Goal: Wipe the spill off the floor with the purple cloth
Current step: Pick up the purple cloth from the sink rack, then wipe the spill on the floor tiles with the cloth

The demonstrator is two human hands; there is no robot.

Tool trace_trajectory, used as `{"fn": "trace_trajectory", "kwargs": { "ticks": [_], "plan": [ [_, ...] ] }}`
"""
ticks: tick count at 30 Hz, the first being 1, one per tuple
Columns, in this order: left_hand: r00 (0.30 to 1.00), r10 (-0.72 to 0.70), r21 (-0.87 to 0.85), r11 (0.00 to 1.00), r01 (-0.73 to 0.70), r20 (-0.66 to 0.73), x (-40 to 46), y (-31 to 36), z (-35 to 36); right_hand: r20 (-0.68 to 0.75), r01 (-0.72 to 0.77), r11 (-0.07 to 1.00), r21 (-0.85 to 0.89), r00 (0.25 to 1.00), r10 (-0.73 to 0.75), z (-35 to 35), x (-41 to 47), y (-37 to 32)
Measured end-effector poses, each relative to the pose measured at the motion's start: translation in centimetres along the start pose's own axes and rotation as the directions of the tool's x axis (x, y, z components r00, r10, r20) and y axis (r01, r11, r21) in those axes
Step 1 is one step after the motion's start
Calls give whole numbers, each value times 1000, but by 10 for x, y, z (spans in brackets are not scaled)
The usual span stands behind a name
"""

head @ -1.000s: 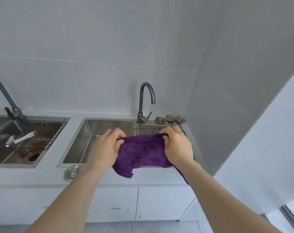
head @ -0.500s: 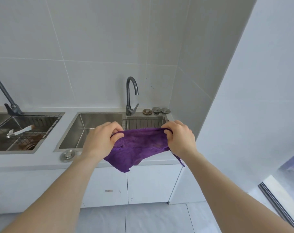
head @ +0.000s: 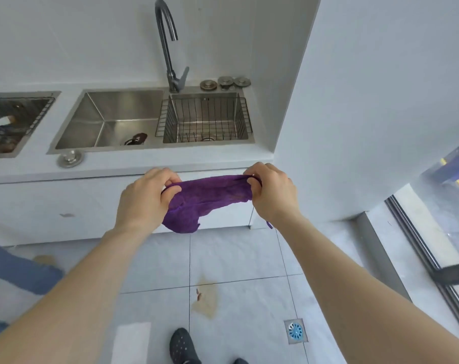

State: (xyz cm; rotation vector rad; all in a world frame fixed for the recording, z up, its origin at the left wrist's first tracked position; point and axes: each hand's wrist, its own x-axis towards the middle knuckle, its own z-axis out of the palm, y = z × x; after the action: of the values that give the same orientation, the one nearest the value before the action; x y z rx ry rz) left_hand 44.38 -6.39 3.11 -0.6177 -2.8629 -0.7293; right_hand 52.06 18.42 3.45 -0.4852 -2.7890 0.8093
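The purple cloth (head: 207, 200) hangs stretched between both hands in front of the white cabinet. My left hand (head: 144, 200) pinches its left top corner and my right hand (head: 273, 193) pinches its right top corner. A brownish spill (head: 206, 298) lies on the grey tiled floor (head: 249, 258) below the cloth, just ahead of my dark shoe (head: 182, 346). The cloth is well above the spill and does not touch the floor.
A steel double sink (head: 112, 119) with a wire basket (head: 204, 116) and tap (head: 168, 43) sits in the white counter. A floor drain (head: 295, 331) lies right of the spill. Another person's jeans leg (head: 15, 271) is at the left. A white wall corner and a glass door frame (head: 420, 248) stand at the right.
My view has tilted down from the wall to the floor, bringing the spill and my shoe into sight. Both hands with the cloth have moved back from over the sink to in front of the cabinet.
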Motion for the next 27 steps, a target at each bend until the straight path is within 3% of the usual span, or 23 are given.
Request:
{"fn": "trace_trajectory", "kwargs": {
  "ticks": [12, 20, 27],
  "plan": [
    [958, -95, -59, 992, 115, 271, -86, -104, 122, 171, -187, 980, -72, 966, 196, 148, -90, 50],
    [877, -131, -68, 981, 183, 462, -125, -215, 234, 251, -320, 944, -85, 910, 331, 298, -127, 87],
    [786, -247, -48, 942, 331, 566, -189, -291, 347, 322, -359, 927, -111, 869, 376, 428, -173, 143]
  ]
}}
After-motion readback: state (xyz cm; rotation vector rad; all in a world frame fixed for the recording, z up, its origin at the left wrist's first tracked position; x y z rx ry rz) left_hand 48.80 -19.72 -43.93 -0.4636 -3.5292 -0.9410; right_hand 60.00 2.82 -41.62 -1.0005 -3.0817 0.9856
